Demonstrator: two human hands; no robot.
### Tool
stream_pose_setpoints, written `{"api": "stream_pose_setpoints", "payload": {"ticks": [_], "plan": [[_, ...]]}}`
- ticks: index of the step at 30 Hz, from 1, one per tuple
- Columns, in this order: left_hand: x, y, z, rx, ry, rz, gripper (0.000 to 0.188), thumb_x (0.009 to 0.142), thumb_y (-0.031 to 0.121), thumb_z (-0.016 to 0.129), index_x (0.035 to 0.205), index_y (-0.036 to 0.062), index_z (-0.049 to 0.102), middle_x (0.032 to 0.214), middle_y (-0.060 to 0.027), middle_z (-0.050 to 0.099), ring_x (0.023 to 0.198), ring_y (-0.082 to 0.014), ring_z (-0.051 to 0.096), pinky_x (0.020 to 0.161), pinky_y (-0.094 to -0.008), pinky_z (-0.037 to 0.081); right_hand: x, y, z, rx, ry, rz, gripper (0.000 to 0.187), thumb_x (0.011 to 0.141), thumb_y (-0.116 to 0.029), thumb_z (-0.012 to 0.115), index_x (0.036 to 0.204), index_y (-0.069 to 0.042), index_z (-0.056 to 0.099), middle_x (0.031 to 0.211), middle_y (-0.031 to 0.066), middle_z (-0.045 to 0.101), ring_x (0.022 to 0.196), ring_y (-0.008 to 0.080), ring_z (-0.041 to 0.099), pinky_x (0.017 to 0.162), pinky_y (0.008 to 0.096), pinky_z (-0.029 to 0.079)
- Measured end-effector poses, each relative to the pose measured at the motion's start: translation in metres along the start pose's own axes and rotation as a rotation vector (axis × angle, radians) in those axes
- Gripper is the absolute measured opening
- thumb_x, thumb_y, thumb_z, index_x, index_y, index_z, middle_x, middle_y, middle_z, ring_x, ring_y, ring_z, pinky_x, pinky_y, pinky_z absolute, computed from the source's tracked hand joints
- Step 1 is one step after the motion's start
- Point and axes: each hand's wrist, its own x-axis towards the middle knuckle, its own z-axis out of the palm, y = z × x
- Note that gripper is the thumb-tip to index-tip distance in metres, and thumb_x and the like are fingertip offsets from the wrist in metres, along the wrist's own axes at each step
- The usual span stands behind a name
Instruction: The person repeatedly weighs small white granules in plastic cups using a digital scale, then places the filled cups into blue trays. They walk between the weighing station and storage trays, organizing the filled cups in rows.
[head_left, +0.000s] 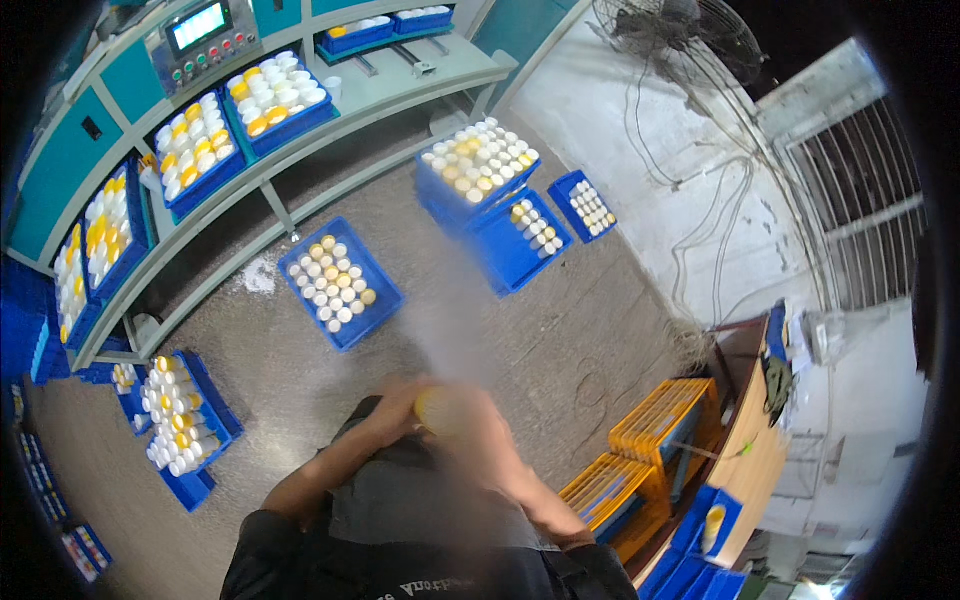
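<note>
Both hands meet low in the frame, centre, heavily motion-blurred. Left hand point(395, 405) and right hand point(480, 425) close around one yellow bottle point(435, 408), held up in front of the chest; how tightly the fingers wrap it I cannot tell through the blur.

Blue crates of white and yellow bottles, counted:
- Four on the curved bench point(400, 95) upper left: crate A point(278, 100), crate B point(198, 148), crate C point(112, 228), crate D point(70, 285).
- Two smaller trays point(385, 28) at top centre on the conveyor part.
- On the floor point(520, 340): one floor crate point(340, 282) left of centre, well apart from the hands; one stacked crate point(475, 170) at upper centre, full; one half-empty crate point(525, 240) just beside it, with one row of bottles; one small crate point(582, 205) to its right.
- Lower left: one crate point(185, 415) full of bottles, one small crate point(128, 385) beside it.

One control panel point(205, 40) with screen and buttons, upper left. One fan point(680, 40) at top right. Two orange racks point(640, 450) lower right, next to a wooden desk point(755, 450). Exact bottle counts per crate are too small to tell.
</note>
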Motion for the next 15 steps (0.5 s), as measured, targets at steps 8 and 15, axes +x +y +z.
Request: {"api": "stream_pose_setpoints", "payload": {"ticks": [8, 15], "plan": [[0.224, -0.003, -0.038, -0.732, 0.115, -0.262, 0.046, 0.112, 0.038, 0.035, 0.14, 0.0053, 0.052, 0.134, -0.0142, 0.058, 0.12, -0.0225, 0.059, 0.104, -0.0411, 0.049, 0.208, 0.104, -0.105, -0.374, -0.169, -0.293, 0.079, 0.078, -0.012, 0.082, 0.148, -0.007, 0.045, 0.133, 0.0186, 0.051, 0.119, 0.0406, 0.059, 0.093, 0.044, 0.056], [0.429, -0.016, -0.07, 0.101, 0.22, -0.183, 0.055, 0.111, 0.035, 0.035, 0.154, 0.0005, 0.037, 0.163, -0.0197, 0.032, 0.149, -0.0361, 0.033, 0.125, -0.0421, 0.022, 0.359, 0.184, -0.217, -0.455, -0.236, 0.006, 0.061, 0.078, -0.011, 0.081, 0.134, -0.006, 0.057, 0.134, 0.0237, 0.056, 0.121, 0.045, 0.058, 0.097, 0.0481, 0.053]]}}
